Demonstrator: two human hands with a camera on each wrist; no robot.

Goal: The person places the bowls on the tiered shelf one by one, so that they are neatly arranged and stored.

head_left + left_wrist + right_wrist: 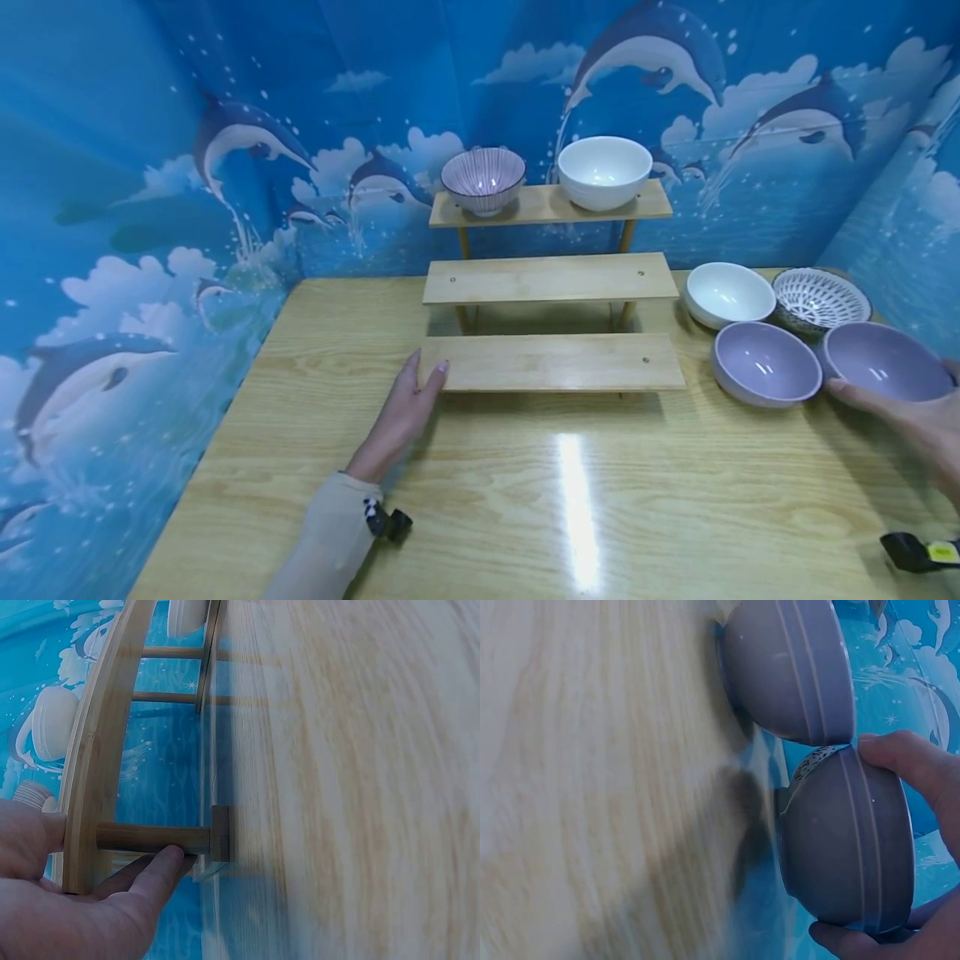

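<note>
A three-tier wooden display rack (555,364) stands on the table. My left hand (401,412) grips the left end of its lowest board, thumb on top; in the left wrist view the fingers (154,881) reach under the board beside a short leg (154,837). On the far right my right hand (911,421) holds a purple bowl (885,362) by its sides, thumb near the rim. That bowl (836,844) appears upright, right beside a second purple bowl (765,364). In the right wrist view part of the fingers is hidden behind the held bowl.
A striped bowl (483,181) and a white bowl (604,172) sit on the top board. Behind the purple bowls stand a smaller white bowl (729,295) and a black-patterned bowl (821,300). A blue dolphin-printed backdrop (375,100) encloses the table's back and sides.
</note>
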